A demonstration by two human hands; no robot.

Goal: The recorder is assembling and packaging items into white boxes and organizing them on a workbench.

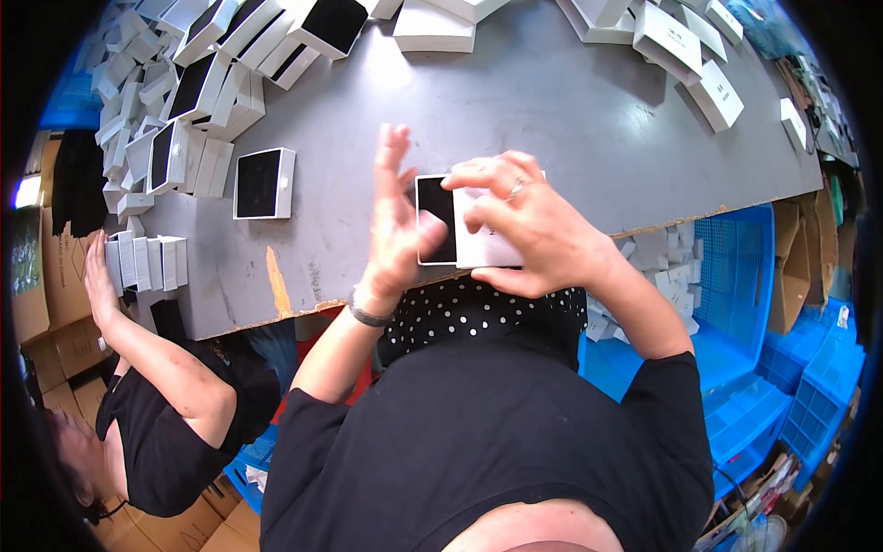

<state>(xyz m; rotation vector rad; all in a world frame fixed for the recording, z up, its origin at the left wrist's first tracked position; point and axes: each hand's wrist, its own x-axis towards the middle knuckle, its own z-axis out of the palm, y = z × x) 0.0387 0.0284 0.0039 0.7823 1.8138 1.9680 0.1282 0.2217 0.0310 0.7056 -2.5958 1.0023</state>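
At the table's near edge in front of me lies an open white box base (438, 247) with a black inside. A white box lid (480, 248) covers or adjoins its right part; which of the two, I cannot tell. My right hand (529, 225) grips this lid from above, fingers on the far side and thumb on the near side. To the left of the base, my left hand (395, 221) is open, fingers stretched upward and a little blurred. Its thumb reaches over the black inside. Farther left, another white box with a black inside (263, 184) rests alone on the table.
White boxes (193, 92) heap along the table's left and far sides. More white boxes (670, 44) lie at the far right. A co-worker's hand (99, 276) touches a row of boxes (147, 263) at left. Blue crates (736, 276) stand below the right edge of the table (340, 110).
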